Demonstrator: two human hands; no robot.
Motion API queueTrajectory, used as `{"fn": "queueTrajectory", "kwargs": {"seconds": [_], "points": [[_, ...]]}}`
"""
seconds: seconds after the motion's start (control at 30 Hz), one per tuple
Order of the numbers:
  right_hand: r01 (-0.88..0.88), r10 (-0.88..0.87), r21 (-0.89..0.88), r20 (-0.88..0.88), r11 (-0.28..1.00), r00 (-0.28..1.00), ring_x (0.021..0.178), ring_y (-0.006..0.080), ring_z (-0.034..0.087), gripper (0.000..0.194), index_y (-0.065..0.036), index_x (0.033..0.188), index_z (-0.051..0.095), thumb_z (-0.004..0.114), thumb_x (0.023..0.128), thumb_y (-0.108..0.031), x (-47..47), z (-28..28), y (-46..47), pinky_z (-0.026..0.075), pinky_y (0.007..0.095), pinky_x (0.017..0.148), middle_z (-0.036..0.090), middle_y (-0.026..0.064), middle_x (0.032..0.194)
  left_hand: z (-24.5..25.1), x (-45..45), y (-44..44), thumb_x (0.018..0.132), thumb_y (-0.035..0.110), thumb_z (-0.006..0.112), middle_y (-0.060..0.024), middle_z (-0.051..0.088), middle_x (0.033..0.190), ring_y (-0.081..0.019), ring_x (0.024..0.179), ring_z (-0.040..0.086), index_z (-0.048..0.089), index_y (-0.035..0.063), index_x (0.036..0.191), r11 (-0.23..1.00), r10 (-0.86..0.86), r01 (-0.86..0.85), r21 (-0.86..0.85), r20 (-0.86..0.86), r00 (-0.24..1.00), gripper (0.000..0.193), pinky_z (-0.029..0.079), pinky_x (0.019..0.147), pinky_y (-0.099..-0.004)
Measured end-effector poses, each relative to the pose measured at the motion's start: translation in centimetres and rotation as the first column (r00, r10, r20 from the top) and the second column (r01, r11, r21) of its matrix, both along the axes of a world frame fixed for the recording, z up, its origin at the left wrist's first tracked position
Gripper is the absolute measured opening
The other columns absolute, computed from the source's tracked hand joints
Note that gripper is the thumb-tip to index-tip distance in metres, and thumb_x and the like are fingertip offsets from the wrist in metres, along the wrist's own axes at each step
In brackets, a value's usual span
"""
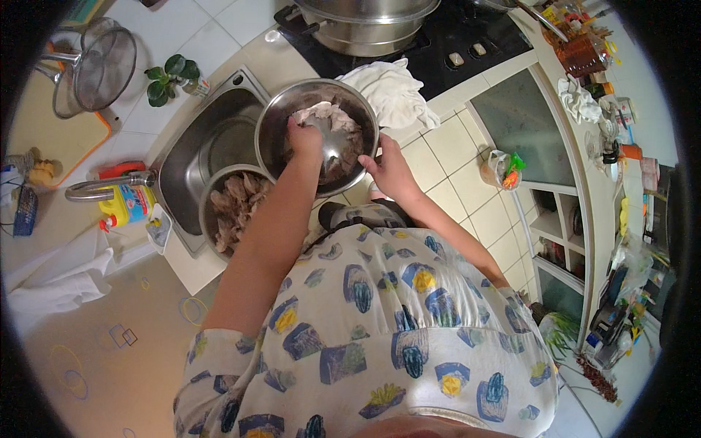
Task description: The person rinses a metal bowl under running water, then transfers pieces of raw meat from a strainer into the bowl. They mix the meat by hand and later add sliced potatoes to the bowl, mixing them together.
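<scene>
A stainless-steel bowl [263,128] is tilted over the right edge of the sink, with pale and brownish food pieces [348,123] along its inner wall. The picture does not settle whether they are meat or mushroom. My left hand [305,139] reaches down inside this bowl against the pieces; its fingertips are hidden. At the right rim, my right hand [391,172] grips the bowl from outside, thumb towards the rim. A second metal bowl [206,205], partly behind my left forearm, rests at the sink's near corner and holds similar brownish pieces [235,202].
The steel sink [186,148] lies to the left, with its faucet [109,183] and a yellow detergent bottle [131,202] beside it. A white cloth [391,93] sits before the gas hob [454,33], under a large steel pot [367,30]. Strainers [104,68] hang at far left.
</scene>
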State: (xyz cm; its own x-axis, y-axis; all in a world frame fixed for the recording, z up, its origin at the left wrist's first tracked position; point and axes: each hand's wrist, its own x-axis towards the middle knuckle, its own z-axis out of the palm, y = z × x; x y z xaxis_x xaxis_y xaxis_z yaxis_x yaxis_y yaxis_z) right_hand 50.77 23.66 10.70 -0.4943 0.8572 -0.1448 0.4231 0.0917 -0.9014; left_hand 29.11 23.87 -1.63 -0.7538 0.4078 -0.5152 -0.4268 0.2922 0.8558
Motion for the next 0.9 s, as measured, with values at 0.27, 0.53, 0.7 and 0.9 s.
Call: {"fn": "queueTrajectory", "kwargs": {"seconds": [0.27,0.53,0.7,0.9], "points": [[-0.021,0.021,-0.036,-0.003,0.999,1.000,0.089,0.0298,0.065,0.052,0.007,0.131,0.043,0.069,0.091,-0.014,0.0,-0.2,0.3,0.055,0.0359,0.075,0.054,0.0245,0.118,9.8,-0.7,-2.6,0.095,0.009,0.054,-0.0174,0.050,0.142,-0.0263,0.126,0.051,0.037,0.0017,0.148,0.981,-0.192,0.194,0.008,0.192,0.963,0.056,0.039,0.105,-0.0360],[0.043,-0.049,-0.051,-0.107,0.998,0.993,0.082,0.0167,0.064,0.060,0.003,0.141,0.038,0.067,0.095,-0.023,0.7,-2.1,1.2,0.055,0.0280,0.070,0.057,0.0169,0.122,21.6,-11.8,-20.1,0.094,0.016,0.064,-0.0111,0.069,0.103,-0.0194,0.091,0.066,0.068,0.0117,0.119,0.920,-0.340,0.082,-0.383,-0.679,0.650,0.026,0.052,0.081,-0.0340],[0.088,-0.101,0.193,0.054,0.977,0.993,0.101,0.0255,0.060,0.056,0.005,0.138,0.043,0.067,0.095,-0.023,1.0,0.5,2.1,0.056,0.0321,0.078,0.050,0.0243,0.128,17.0,-11.3,-26.1,0.091,0.014,0.065,-0.0153,0.067,0.100,-0.0301,0.089,0.065,0.068,0.0088,0.115,0.905,-0.373,0.014,-0.426,-0.777,0.508,0.024,0.052,0.081,-0.0390],[0.034,-0.056,0.346,0.054,0.938,0.997,0.093,0.0185,0.063,0.055,-0.002,0.141,0.044,0.066,0.096,-0.025,-1.1,4.2,1.0,0.052,0.0320,0.081,0.051,0.0182,0.133,14.1,-9.9,-23.6,0.086,0.017,0.068,-0.0151,0.063,0.101,-0.0330,0.098,0.060,0.067,0.0082,0.112,0.817,-0.558,0.068,-0.573,-0.756,0.342,0.027,0.050,0.085,-0.0431]]}}
